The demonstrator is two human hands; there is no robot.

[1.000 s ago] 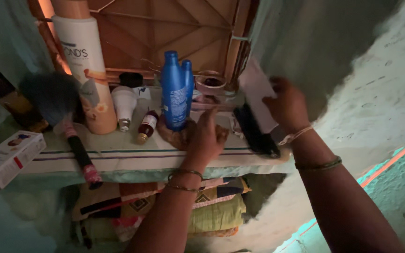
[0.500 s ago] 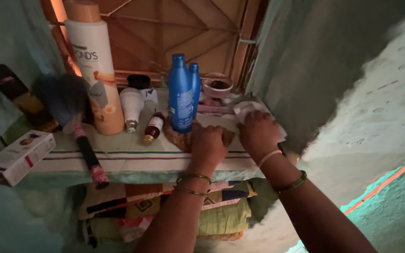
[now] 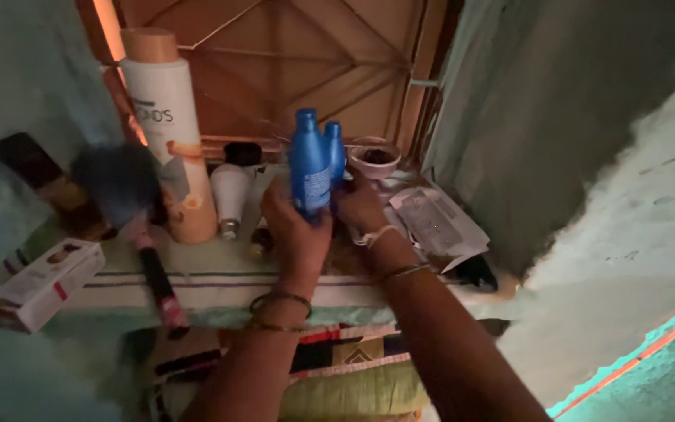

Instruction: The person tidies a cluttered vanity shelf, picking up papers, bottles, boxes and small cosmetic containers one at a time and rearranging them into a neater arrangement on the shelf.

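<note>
Two blue plastic bottles stand close together on a cloth-covered shelf [image 3: 212, 283]. My left hand [image 3: 294, 228] is wrapped around the lower part of the larger blue bottle [image 3: 310, 166] from the front. My right hand [image 3: 361, 207] is closed against the base of the smaller blue bottle [image 3: 335, 152], just to the right of the larger one. Both wrists wear thin bangles. The bottoms of both bottles are hidden behind my fingers.
On the left of the shelf stand a tall white lotion bottle [image 3: 162, 133], a white bulb [image 3: 230, 195], a dark-bristled brush [image 3: 123, 184] and a small carton [image 3: 37, 285]. On the right are a small bowl [image 3: 374, 160] and a paper packet [image 3: 435, 223]. Folded cloth [image 3: 353, 375] lies below.
My right hand has let go of the paper packet, which now lies on the shelf's right side. Both hands have moved up and closed around the blue bottles.
</note>
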